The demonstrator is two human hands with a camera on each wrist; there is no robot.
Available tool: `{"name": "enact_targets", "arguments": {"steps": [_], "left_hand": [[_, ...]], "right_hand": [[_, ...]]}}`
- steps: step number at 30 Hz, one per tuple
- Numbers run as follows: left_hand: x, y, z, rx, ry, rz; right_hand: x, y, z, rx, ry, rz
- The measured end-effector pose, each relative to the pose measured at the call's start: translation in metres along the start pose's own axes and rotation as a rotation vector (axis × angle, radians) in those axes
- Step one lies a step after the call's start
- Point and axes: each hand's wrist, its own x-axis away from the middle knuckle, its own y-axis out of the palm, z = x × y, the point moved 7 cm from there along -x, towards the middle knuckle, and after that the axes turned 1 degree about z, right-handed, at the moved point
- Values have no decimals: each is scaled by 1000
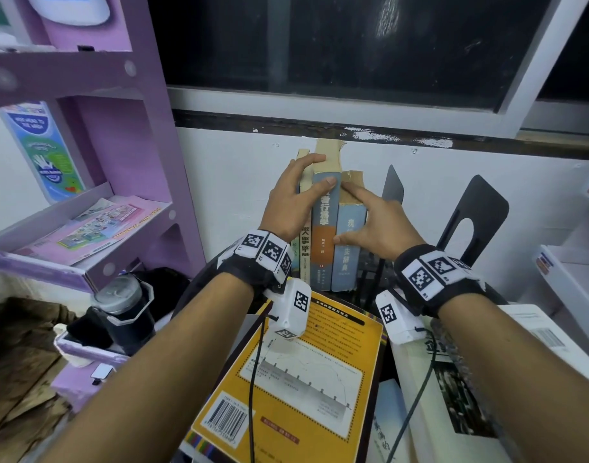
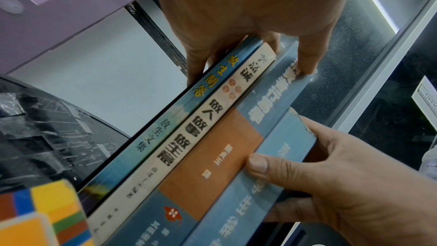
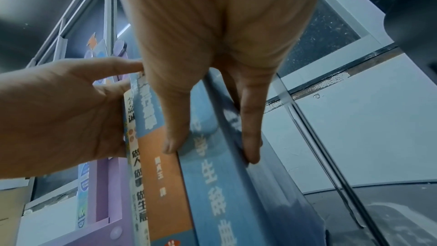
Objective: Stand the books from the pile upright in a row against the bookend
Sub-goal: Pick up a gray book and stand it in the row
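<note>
Several books stand upright against the wall: a thin blue one (image 2: 165, 119), a cream one (image 1: 305, 248), a tall blue-and-orange one (image 1: 324, 235) and a light blue one (image 1: 346, 262). My left hand (image 1: 314, 172) grips the three left books near their tops, fingers round the far left side and thumb on the blue-and-orange spine. My right hand (image 1: 344, 213) pinches the light blue book, thumb on its spine and fingers along its right side. A black metal bookend (image 1: 392, 187) stands just right of the row. The pile lies in front: a yellow book (image 1: 303, 379) and a white book (image 1: 453, 362).
A second black bookend (image 1: 476, 208) stands further right. A purple shelf unit (image 1: 119, 162) rises on the left, with a dark bottle (image 1: 126, 309) below it. White trays (image 1: 570, 269) sit at the right. A dark window runs above the wall.
</note>
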Motion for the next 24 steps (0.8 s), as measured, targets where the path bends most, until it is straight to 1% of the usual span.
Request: {"name": "enact_targets", "arguments": {"steps": [4, 10, 19, 24], "left_hand": [[-1, 0, -3, 2, 3, 3], [-4, -2, -7, -1, -4, -2], [1, -4, -1, -70, -16, 48], [3, -3, 4, -121, -47, 66]], "right_hand": [[-1, 1, 1, -8, 5, 50], [-3, 4, 0, -15, -3, 77], [-4, 4, 1, 5, -9, 49], [-1, 2, -1, 22, 30, 9]]}}
